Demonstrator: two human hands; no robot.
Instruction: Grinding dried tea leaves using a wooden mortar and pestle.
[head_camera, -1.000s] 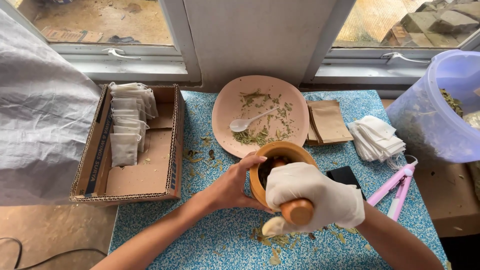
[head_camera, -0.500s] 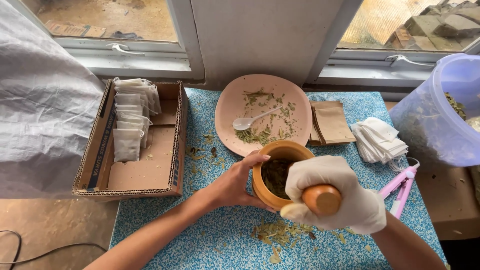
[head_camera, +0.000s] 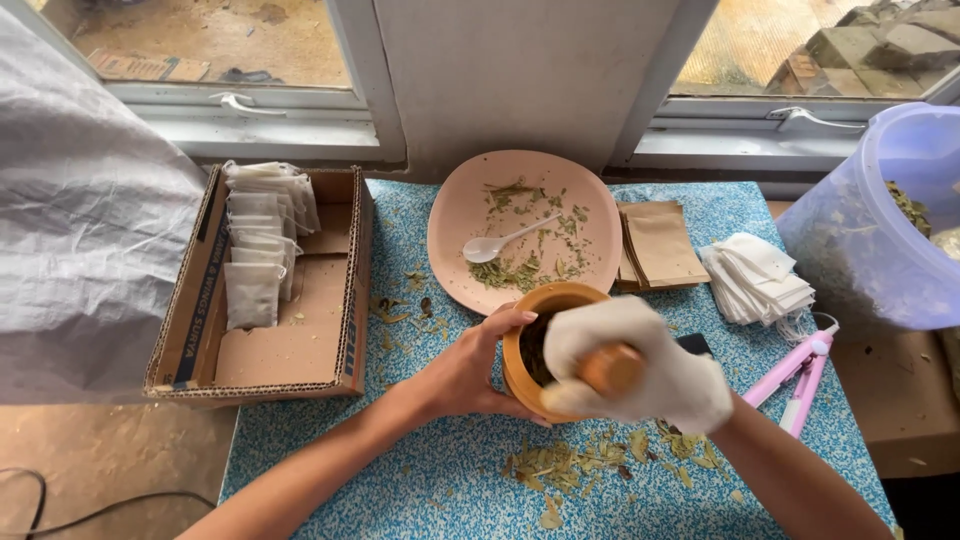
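Observation:
A wooden mortar with dark crushed leaves inside stands on the blue speckled table. My bare left hand grips the mortar's left side. My right hand, in a white glove, is closed around a wooden pestle whose lower end sits in the mortar. Crushed dry leaves lie scattered on the table in front of the mortar.
Behind the mortar sits a pink plate with leaf bits and a white spoon. A cardboard box of small white bags stands left. Brown pouches, a stack of white bags, pink tongs and a translucent tub lie right.
My right hand with the pestle has moved around over the mortar, from its near side toward the right rim. My left hand has stayed on the mortar.

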